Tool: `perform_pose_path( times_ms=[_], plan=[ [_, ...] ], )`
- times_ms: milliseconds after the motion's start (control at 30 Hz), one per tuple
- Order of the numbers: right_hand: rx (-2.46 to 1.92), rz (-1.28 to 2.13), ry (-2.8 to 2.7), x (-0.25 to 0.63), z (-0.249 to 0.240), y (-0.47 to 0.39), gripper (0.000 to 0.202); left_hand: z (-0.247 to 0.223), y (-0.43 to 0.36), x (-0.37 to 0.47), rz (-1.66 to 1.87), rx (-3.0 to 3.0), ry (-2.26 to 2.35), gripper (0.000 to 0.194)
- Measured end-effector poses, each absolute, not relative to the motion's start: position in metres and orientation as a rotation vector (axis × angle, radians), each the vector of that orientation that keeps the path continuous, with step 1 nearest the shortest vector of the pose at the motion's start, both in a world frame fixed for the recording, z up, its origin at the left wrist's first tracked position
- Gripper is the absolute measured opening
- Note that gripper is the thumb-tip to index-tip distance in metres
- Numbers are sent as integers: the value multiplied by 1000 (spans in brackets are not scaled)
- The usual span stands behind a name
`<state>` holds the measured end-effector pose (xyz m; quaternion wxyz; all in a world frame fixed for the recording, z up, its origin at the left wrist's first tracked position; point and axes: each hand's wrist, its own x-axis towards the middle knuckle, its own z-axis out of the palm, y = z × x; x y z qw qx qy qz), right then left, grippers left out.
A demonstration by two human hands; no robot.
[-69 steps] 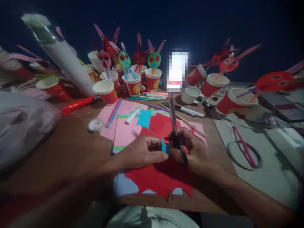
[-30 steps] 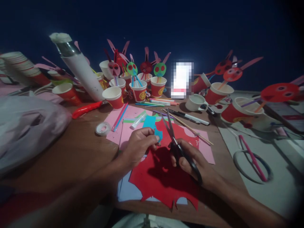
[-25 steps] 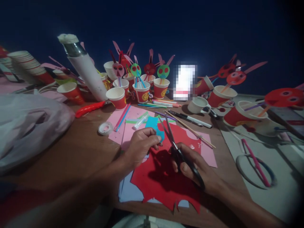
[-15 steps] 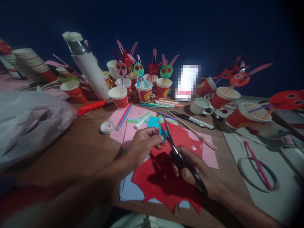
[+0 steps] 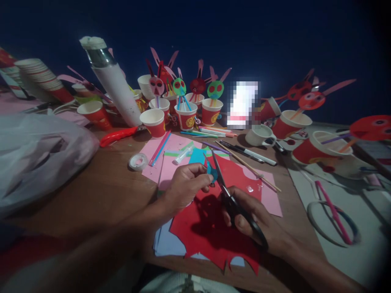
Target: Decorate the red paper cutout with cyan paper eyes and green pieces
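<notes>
My left hand (image 5: 190, 183) pinches a small blue paper piece (image 5: 213, 173) between thumb and fingers. In my right hand (image 5: 249, 213) are black-handled scissors (image 5: 225, 190), their blades parted and right beside the blue piece. Under both hands lies cut red paper (image 5: 198, 228) with a jagged edge, on top of pink paper (image 5: 275, 203) and pale sheets (image 5: 168, 242). Another bit of blue paper (image 5: 198, 156) rests just beyond my left fingers.
A tape roll (image 5: 138, 162), a glue tube (image 5: 183, 155), pens (image 5: 256, 156) and a wooden stick (image 5: 247, 166) surround the paper. Behind stand red cups (image 5: 152, 124) with paper faces, a white mug (image 5: 259, 136) and a bottle (image 5: 114, 89). A plastic bag (image 5: 42, 162) sits left.
The blue paper piece has tilted slightly between my left fingers and the scissor blades. Both hands keep nearly the same places; the whole view has shifted a little.
</notes>
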<state>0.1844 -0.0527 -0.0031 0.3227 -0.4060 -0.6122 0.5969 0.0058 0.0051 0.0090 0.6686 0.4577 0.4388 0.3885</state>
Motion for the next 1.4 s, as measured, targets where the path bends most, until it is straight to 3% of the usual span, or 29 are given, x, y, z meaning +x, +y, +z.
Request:
perform_pose_path(
  times_ms=[1400],
  plan=[
    [-1058, 1625, -1515, 187, -4, -55, 37, 8, 9, 2, 775, 997, 974, 16]
  ],
)
